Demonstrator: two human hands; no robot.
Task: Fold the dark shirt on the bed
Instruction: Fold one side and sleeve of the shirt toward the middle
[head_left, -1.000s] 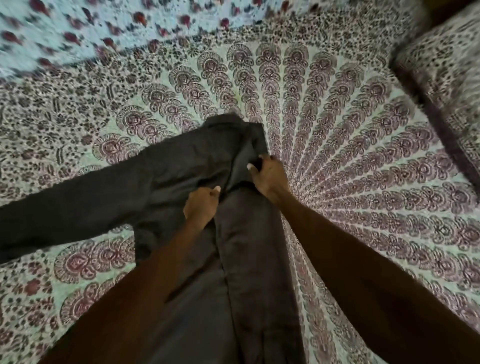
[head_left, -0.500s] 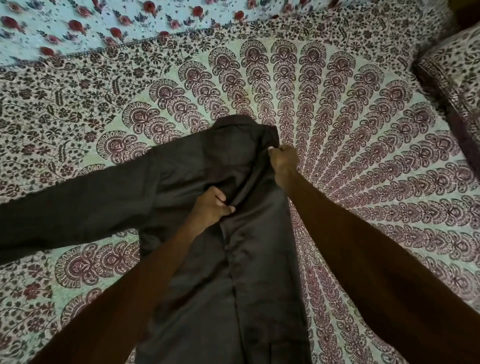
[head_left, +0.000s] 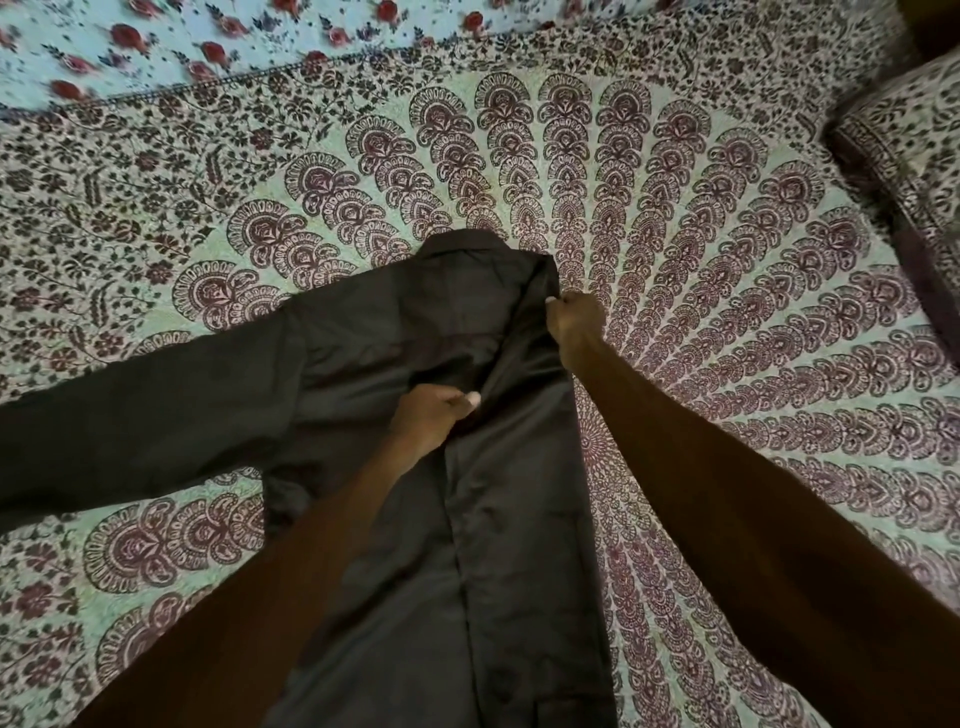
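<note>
Dark shirt (head_left: 363, 364) laid on bed (head_left: 727, 312), collar at 12 o'clock, one sleeve (head_left: 130, 415) stretched toward 9. Folded-over side is gripped by curled fingers: left hand (head_left: 431, 423) mid-chest, right hand (head_left: 574, 319) at shoulder. Side fold judged in hand; next, the sleeve is to be brought in.

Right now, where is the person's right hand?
In the head view, the right hand grips the folded right edge of the dark shirt just below its collar, up and right of the left hand at mid-shirt.
</note>
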